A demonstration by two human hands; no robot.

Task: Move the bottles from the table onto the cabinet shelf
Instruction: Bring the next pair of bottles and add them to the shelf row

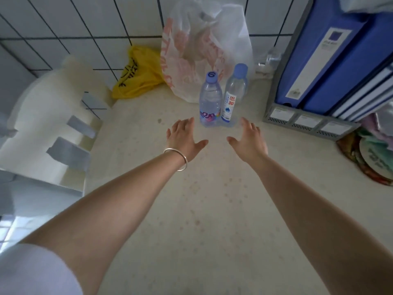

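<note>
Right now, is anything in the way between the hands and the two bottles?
No. The left hand and right hand are open just short of the two bottles, with only bare table between.

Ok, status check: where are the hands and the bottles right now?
Left hand open, right hand open, both short of the bottles. Two bottles upright, side by side on the table. Plastic bag right behind them; approach unobstructed.

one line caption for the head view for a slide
Both open hands, left and right, reach toward two upright water bottles standing side by side on the table.
</note>
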